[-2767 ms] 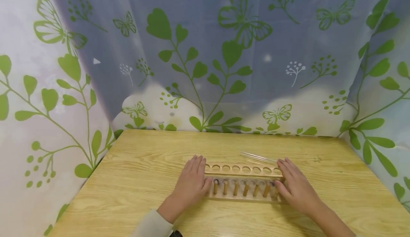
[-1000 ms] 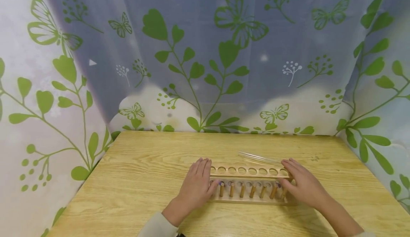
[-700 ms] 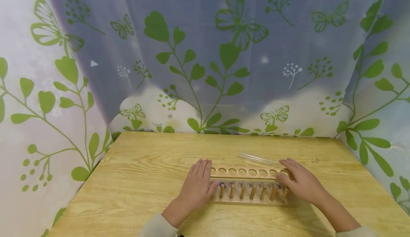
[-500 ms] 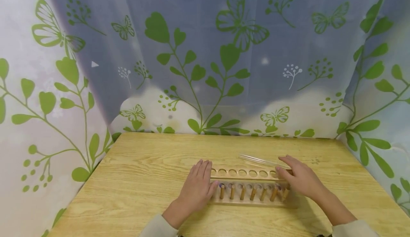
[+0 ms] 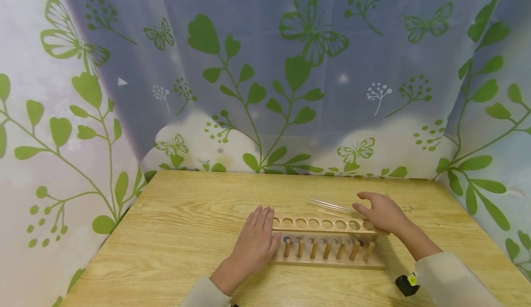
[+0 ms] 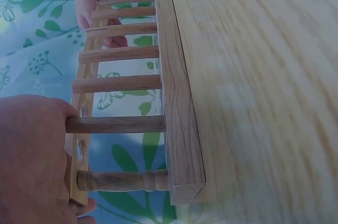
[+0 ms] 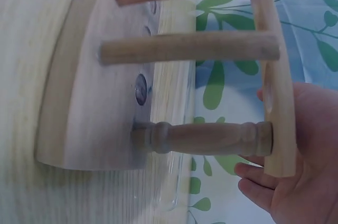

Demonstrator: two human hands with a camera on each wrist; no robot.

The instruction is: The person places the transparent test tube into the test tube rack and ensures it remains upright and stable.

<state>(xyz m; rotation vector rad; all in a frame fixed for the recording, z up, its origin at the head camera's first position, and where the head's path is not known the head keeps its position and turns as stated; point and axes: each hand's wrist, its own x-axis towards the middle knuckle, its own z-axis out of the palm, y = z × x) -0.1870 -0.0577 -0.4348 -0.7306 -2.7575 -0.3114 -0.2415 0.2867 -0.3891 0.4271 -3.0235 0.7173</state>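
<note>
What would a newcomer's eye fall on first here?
Probably the blue and white fabric backdrop, printed with green leaves and butterflies, rising behind the yellow wood-grain table. Next, the pale wooden rack with round holes and pegs, standing on the table, the bare left hand on its left end. Slim clear tubes lie just behind the rack, near the bare right hand.

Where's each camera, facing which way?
Head: on the head, facing forward and down at the rack and clear tubes; left hand, right hand and sleeves show.
Left wrist: worn there, facing along the rack from its left end; both hands show.
Right wrist: worn there, facing the rack's right end; right hand shows.
Shared by both wrist views: rack and right hand.
</note>
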